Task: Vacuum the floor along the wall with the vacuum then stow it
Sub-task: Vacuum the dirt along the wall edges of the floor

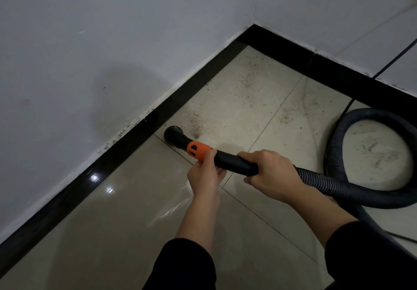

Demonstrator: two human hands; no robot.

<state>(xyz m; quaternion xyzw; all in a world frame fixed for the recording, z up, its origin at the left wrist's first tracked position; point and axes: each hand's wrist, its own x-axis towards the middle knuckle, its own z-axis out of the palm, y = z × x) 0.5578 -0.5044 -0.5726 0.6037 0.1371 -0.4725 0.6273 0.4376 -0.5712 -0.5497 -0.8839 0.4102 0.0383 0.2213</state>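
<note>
Vacuum wand (234, 162) crosses the centre of the frame, angled down to the tiled floor (126, 210). Right hand (272, 174) is wrapped fully round the black tube where the ribbed hose (334, 187) joins; the hose loops at the right edge. Left hand (206, 172) grips the tube from below, fingers curled at the orange collar (198, 151). The round nozzle (173, 134) sits on the floor just beside the black baseboard (108, 161). Dark dirt (196, 125) lies just past it, upper right.

Head-worn view, steeply down, close.
</note>
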